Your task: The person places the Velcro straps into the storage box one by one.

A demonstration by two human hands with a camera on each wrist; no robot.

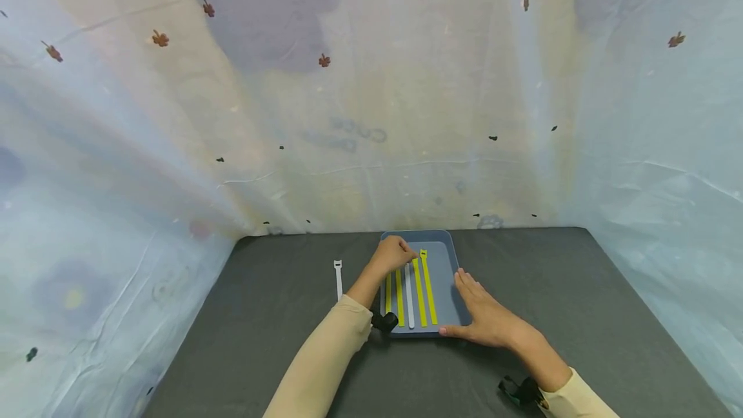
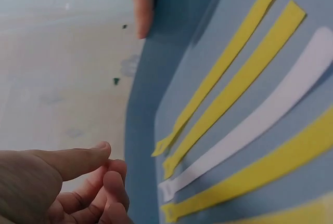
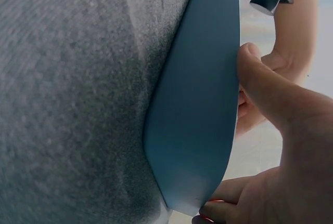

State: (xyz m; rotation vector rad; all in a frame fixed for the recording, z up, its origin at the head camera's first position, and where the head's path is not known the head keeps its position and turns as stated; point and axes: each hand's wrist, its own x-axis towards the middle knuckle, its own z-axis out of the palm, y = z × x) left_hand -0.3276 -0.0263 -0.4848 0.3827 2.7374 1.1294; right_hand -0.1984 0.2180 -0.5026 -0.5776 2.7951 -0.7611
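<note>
A blue-grey tray (image 1: 445, 276) holds several yellow hook-and-loop straps (image 1: 429, 289) and a white strap (image 1: 409, 298), lying side by side with slotted heads at the far end. Over the tray's far part is my left hand (image 1: 393, 254), close above the strap heads. Its fingers are curled and the thumb tip meets them; nothing shows between them in the left wrist view. My right hand (image 1: 490, 318) rests on the tray's near right corner, straight fingers along the right side, thumb at the front rim. Left of the tray lies another white strap (image 1: 338, 276), its lower part hidden by my left arm.
The tray stands on a table with a dark grey cloth (image 1: 278, 315). A pale patterned curtain (image 1: 371, 115) hangs behind and along both sides. Black wrist cameras (image 1: 385, 322) sit on both wrists; the left one overlaps the tray's near left corner in the head view.
</note>
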